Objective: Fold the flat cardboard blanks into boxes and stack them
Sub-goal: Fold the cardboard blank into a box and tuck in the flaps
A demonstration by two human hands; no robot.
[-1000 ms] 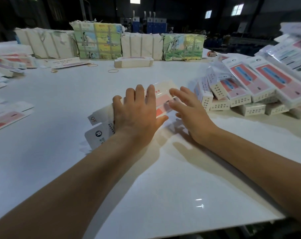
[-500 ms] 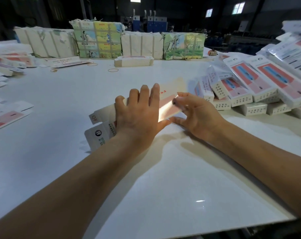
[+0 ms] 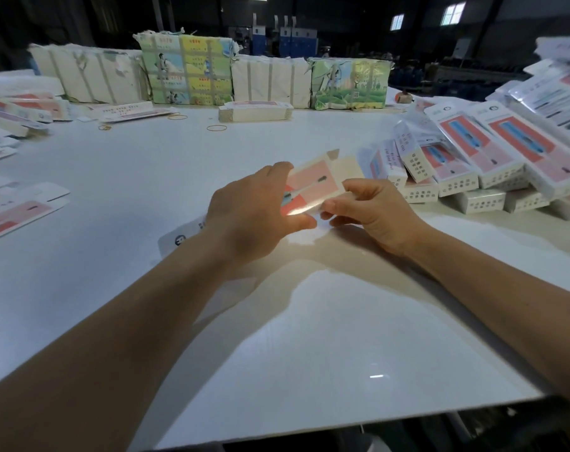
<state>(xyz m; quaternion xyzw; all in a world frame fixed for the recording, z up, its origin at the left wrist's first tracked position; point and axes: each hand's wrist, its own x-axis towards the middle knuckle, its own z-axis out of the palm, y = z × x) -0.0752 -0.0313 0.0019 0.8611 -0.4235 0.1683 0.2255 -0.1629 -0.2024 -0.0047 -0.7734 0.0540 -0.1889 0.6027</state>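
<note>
- Tabletop (image 3: 309, 353): white and glossy, its near edge lying closest to the viewer, carrying every item listed below.
- Left hand (image 3: 251, 216): reaching in over the tabletop, back facing up, fingers curling over the left end of the cardboard blank and thumb lying under its near edge, gripping it.
- Right hand (image 3: 371, 212): lying just right of the blank, fingers curled, pinching the blank's right near edge.
- Cardboard blank (image 3: 313, 187): being held between both hands above the middle of the tabletop, tilting with its pink printed face toward the viewer, a plain cream flap sticking out at its far right end.
- White printed flap (image 3: 179, 238): showing from under the left wrist, left of the blank; whether it is part of the held blank cannot be told.
- Flat blanks (image 3: 19, 210): lying well left of the held blank, near the tabletop's left edge.
- Folded boxes (image 3: 472, 171): leaning in an overlapping stack just right of the held blank, pink and blue fronts facing up.
- Rubber band (image 3: 216, 127): lying beyond the held blank.
- Bundle of blanks (image 3: 255, 111): sitting just beyond the rubber band.
- Wrapped bundles (image 3: 185, 76): standing in a row at the tabletop's far edge, farthest from the held blank.
</note>
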